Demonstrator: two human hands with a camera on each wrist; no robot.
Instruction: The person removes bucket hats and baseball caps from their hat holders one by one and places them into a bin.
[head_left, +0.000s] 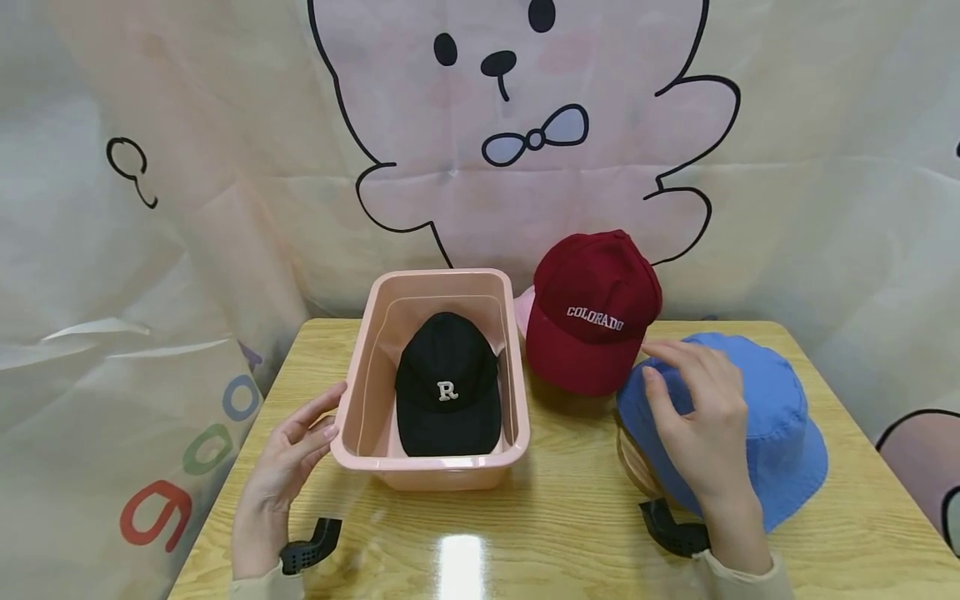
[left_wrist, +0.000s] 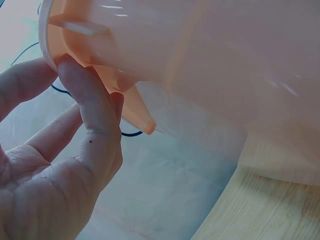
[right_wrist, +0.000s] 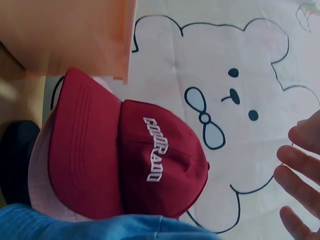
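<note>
A black cap [head_left: 447,387] with a white R lies inside a pink plastic bin [head_left: 431,462]. My left hand [head_left: 288,462] is at the bin's left rim; in the left wrist view the fingers [left_wrist: 90,100] of this hand pinch the rim edge. To the right, my right hand [head_left: 701,408] hovers over a blue bucket hat [head_left: 772,400], fingers apart and holding nothing. A red COLORADO cap [head_left: 596,312] sits between bin and bucket hat. In the right wrist view, the red cap [right_wrist: 155,155] shows a pink brim beneath it.
Something tan [head_left: 636,458] peeks out under the bucket hat, mostly hidden. Everything stands on a wooden table [head_left: 555,517]. Behind it hangs a cloth backdrop [head_left: 420,108] with a cartoon bear, close to the table's back edge.
</note>
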